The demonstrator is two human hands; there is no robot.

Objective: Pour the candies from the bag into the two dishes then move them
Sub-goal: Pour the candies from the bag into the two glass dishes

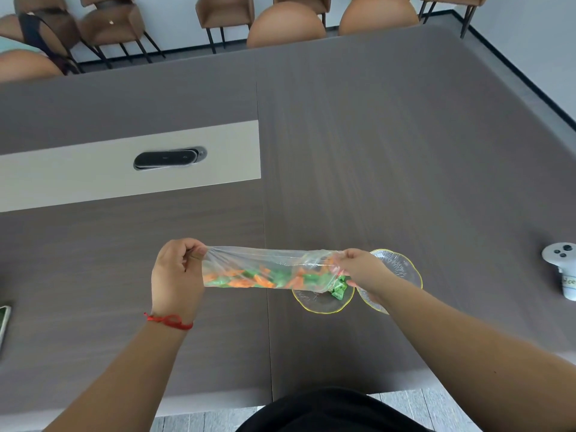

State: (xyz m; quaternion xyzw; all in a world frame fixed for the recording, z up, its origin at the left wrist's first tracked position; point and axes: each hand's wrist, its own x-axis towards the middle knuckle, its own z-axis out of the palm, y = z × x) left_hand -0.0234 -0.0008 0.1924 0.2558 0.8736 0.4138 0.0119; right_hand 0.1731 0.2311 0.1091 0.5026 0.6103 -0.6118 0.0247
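Pouring step is underway. Left hand (177,275) is pinching the closed end of the clear plastic bag (265,271); right hand (358,269) is gripping the mouth end, w/ green and orange candies (249,279) inside. Bag's long axis is running hand to hand, mouth pointing right, over the near glass dish (321,302) just below the right hand; a few green candies are already in it. Second dish (399,269) is lying beyond the right hand. Next move, prob.: lifting the left end.
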